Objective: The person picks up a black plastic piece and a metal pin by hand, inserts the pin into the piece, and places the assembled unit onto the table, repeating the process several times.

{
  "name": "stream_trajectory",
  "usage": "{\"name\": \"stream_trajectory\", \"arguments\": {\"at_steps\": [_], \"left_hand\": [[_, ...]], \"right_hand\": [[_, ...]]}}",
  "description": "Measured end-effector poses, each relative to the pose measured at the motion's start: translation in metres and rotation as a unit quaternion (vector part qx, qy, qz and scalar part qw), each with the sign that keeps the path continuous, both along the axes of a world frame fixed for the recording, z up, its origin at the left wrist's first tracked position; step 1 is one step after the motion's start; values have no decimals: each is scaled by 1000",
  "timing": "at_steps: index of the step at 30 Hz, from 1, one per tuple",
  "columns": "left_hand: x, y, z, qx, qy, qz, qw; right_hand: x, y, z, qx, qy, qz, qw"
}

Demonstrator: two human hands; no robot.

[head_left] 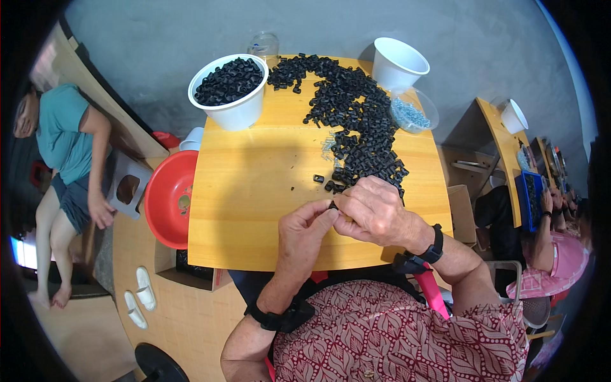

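Above the near edge of the wooden table (254,191), my two hands meet. My left hand (300,237) pinches a small black plastic part (333,205) between thumb and fingertips. Right against it, my right hand (377,213) is closed with curled fingers; what it grips is hidden. Just beyond my fingers lie a few loose black parts, one of them a short hollow cylinder (318,179). A long heap of the same black parts (350,95) curves from my right hand to the table's back. Several small silvery screws (328,146) lie along the heap's left side.
A white bucket (232,118) full of black parts stands back left, beside a clear jar (264,46). Back right are a white tub (398,63) and a clear bowl (417,126) of screws. A red basin (167,210) sits left of the table. Other people are at both sides.
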State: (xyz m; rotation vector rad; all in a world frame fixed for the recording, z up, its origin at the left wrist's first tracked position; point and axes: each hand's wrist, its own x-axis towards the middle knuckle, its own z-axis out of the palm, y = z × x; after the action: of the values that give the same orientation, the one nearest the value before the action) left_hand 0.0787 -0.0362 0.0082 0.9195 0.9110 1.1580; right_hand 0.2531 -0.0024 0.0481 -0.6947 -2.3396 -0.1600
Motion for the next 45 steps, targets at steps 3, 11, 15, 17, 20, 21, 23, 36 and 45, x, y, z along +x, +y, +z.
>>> {"name": "stream_trajectory", "arguments": {"at_steps": [3, 11, 15, 17, 20, 21, 23, 36, 45], "left_hand": [[0, 0, -1, 2, 0, -3, 1000], [-5, 5, 6, -3, 15, 8, 1000], [-23, 3, 5, 17, 50, 40, 998], [-40, 3, 9, 20, 85, 62, 994], [-77, 5, 30, 46, 94, 138, 985], [-92, 5, 35, 60, 78, 186, 978], [-120, 5, 43, 91, 60, 272, 956], [-310, -47, -123, -73, 64, 526, 845], [-329, -54, -167, -159, 138, 459, 863]], "right_hand": [[-1, 1, 3, 14, -12, -5, 1000], [-9, 3, 8, 14, 4, -7, 1000], [-16, 2, 12, -23, -25, 2, 999], [-18, 0, 17, -46, -49, 2, 998], [-14, 1, 21, -36, -72, -24, 996], [-14, 1, 20, -27, -68, -35, 997], [-8, 4, 17, -33, -66, -29, 997], [5, 8, 12, -75, -86, -63, 991], [4, 23, 8, -59, -81, -51, 994]]}}
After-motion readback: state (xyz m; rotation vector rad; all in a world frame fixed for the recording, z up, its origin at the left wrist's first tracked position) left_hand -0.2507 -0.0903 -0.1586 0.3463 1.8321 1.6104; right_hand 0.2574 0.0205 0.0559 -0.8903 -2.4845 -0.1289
